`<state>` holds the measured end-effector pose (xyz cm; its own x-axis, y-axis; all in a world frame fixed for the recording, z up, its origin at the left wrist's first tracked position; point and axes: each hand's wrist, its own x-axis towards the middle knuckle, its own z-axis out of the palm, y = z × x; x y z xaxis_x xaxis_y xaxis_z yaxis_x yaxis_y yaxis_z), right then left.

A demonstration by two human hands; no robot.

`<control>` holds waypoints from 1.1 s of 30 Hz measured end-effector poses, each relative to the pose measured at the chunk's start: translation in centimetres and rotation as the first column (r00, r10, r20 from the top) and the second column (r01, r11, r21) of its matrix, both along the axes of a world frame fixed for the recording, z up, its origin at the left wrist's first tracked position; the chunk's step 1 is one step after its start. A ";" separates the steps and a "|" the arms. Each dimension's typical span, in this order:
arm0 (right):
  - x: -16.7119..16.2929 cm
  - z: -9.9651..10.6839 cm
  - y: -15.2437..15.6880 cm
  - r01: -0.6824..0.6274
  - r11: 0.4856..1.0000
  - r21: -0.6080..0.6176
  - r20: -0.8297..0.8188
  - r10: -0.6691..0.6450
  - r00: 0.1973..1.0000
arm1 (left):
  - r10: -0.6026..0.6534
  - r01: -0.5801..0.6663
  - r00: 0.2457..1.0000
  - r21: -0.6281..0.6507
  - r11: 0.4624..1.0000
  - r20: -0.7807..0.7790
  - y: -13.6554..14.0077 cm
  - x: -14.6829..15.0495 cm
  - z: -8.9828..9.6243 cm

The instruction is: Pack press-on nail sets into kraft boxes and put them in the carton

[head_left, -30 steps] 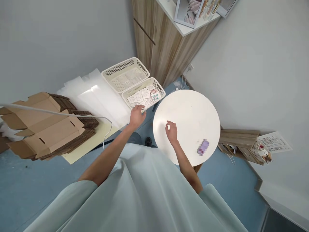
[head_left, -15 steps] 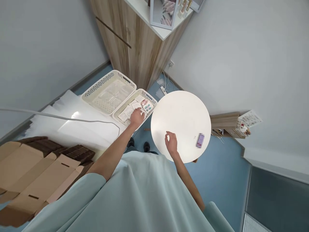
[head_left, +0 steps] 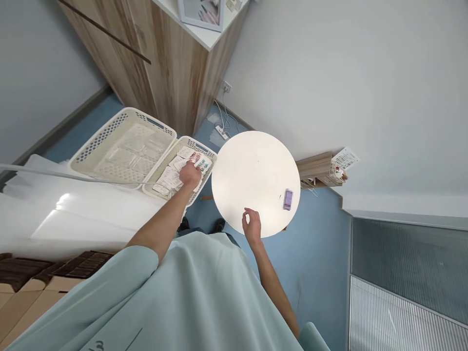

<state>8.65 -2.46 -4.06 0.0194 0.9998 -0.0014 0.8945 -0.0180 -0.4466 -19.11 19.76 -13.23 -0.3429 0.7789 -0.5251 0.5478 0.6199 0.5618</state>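
My left hand point(head_left: 190, 174) reaches down into the smaller white plastic basket point(head_left: 213, 157). Its fingers are curled at the white cards point(head_left: 168, 178) inside, beside a card with teal nail-like shapes point(head_left: 203, 165) and a reddish printed card point(head_left: 193, 157). The fingertips are hidden, so what they grip cannot be made out. Over the near edge of the round white table point(head_left: 256, 170), my right hand point(head_left: 252, 225) is bent with thumb and forefinger brought together in a ring. Anything between those fingertips is too small to see. A blurred purple item point(head_left: 288, 200) lies on the table's right side.
A larger white basket point(head_left: 82, 148) with clear packs stands left of the smaller one. A cable point(head_left: 54, 170) crosses above the white plastic sheeting point(head_left: 84, 209). Behind are a wooden cabinet point(head_left: 175, 73) and a power strip point(head_left: 221, 131). Cardboard boxes point(head_left: 32, 302) lie lower left.
The view has shifted, so the baskets, table and cabinet appear further left. My left hand is still in the cards, its fingers more tucked in. My right hand sits closer to the table's near edge.
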 end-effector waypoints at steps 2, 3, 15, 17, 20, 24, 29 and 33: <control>0.1 0.1 0.2 -0.003 1.000 -0.002 -0.008 0.003 1.000 | 0.006 -0.005 1.000 0.010 1.000 -0.010 0.1 0.1 -0.1; 0.1 0.1 0.4 -0.004 1.000 -0.005 -0.014 0.004 1.000 | 0.012 -0.012 1.000 0.019 1.000 -0.009 0.2 0.2 -0.1; 4.3 0.7 4.7 -0.071 0.997 0.023 -0.203 0.074 0.976 | 0.223 -0.263 0.959 0.252 0.931 0.177 -3.4 3.5 4.8; 5.3 0.9 5.8 -0.073 0.997 0.030 -0.259 0.078 0.963 | 0.172 -0.248 0.944 0.260 0.933 0.282 -4.9 5.3 5.8; 6.5 1.2 7.2 -0.044 0.999 0.024 -0.344 0.050 0.938 | 0.166 -0.285 0.910 0.282 0.916 0.379 -7.0 8.3 6.9; 7.5 1.7 8.4 0.034 0.995 -0.092 -0.512 -0.077 0.856 | 0.143 -0.336 0.713 0.156 0.929 0.686 -9.4 13.0 8.1; 8.2 1.7 8.7 0.107 0.975 -0.194 -0.720 -0.215 0.659 | 0.151 -0.279 0.533 0.004 0.960 0.833 -12.0 18.2 9.0; 9.3 1.5 8.8 0.167 0.968 -0.187 -0.740 -0.250 0.625 | 0.087 -0.174 0.567 0.016 0.985 0.819 -13.3 20.2 9.5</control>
<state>17.99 6.34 -2.56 0.1781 0.9631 -0.2018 0.2150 -0.2382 -0.9471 1.14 6.45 -3.73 0.0922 0.8167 -0.5696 -0.2492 0.5728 0.7809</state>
